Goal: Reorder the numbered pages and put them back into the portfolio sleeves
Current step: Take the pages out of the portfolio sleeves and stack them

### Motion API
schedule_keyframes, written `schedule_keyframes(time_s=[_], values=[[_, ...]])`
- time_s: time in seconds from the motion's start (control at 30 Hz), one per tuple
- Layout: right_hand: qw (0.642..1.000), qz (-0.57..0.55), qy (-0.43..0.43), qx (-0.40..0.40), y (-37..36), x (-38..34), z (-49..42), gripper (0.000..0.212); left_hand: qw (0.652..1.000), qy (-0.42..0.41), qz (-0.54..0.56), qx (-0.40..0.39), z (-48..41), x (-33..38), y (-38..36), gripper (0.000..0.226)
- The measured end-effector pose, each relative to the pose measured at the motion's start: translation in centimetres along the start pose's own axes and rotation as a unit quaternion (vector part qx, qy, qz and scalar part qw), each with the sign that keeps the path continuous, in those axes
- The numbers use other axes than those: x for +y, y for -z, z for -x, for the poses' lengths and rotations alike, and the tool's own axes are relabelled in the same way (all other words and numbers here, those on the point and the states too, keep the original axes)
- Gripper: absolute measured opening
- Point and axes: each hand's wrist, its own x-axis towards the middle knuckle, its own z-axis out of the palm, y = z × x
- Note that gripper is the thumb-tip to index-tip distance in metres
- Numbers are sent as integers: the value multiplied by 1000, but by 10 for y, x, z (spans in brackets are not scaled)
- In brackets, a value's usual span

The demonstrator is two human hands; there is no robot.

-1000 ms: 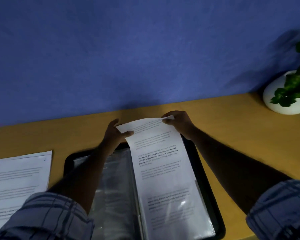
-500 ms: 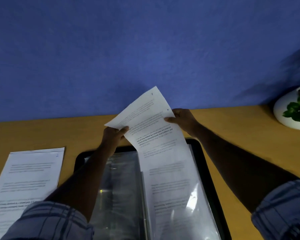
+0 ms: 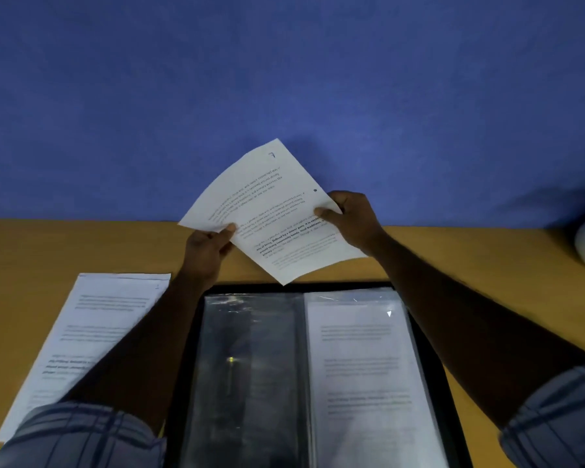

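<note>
A numbered page [image 3: 271, 211] was held tilted above the open portfolio [image 3: 250, 349], pinched at both edges by the fingers of the left hand [image 3: 205, 255] and the right hand [image 3: 352, 221], probably so that its number could be read.

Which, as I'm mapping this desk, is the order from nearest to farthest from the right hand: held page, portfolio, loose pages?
1. Held page: pinched by the right hand itself.
2. Portfolio: open on the desk, just below that hand.
3. Loose pages: far left of the desk.
</note>
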Motion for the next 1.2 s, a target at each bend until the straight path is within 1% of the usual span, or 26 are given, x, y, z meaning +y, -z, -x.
schedule_keyframes(time_s=[0.07, 0.13, 0.23, 0.3, 0.37, 0.47, 0.57, 0.63, 0.73, 0.8, 0.9, 0.97, 1.07, 1.13, 1.2], values=[[999, 31, 17, -9, -15, -9, 1, 10, 1000, -6, -9, 6, 3, 9, 17, 34], [998, 51, 31, -15, -32, -17, 2, 15, 1000, -7, -16, 18, 7, 18, 35, 29], [998, 41, 33, -14, -64, -23, 7, 17, 998, -15, -32, 50, 12, 30, 62, 23], [1000, 18, 20, -10, -87, -24, 16, 17, 997, -15, -41, 58, 19, 37, 80, 26], [1000, -8, -5, -13, -109, -25, 25, 19, 997, 1, -56, 46, 28, 42, 98, 26], [998, -28, -43, -21, -149, -24, 40, 19, 994, 62, -91, 29, 46, 41, 132, 19], [992, -63, -111, -20, -188, -21, 56, 21, 983, 110, -145, 33, 63, 32, 171, 18], [982, -98, -161, -29, -213, -21, 68, 19, 975, 113, -187, 41, 74, 26, 199, 17], [961, -160, -218, -59, -251, -25, 89, 12, 954, 93, -276, 65, 87, 26, 236, 12], [947, -171, -259, -87, -275, -26, 99, 12, 935, 76, -334, 95, 93, 31, 256, 12], [913, -186, -332, -147, -308, -29, 113, 7, 907, 66, -393, 136, 99, 36, 289, 16], [912, -152, -333, -186, -330, -31, 120, 6, 891, 80, -424, 142, 102, 36, 313, 18], [929, -88, -292, -209, -353, -37, 129, 2, 862, 102, -475, 146, 107, 30, 348, 20], [934, -59, -275, -219, -368, -41, 136, 9, 843, 113, -507, 140, 114, 25, 368, 22], [933, -47, -274, -227, -380, -41, 143, 11, 839, 129, -511, 138, 121, 21, 381, 24]])
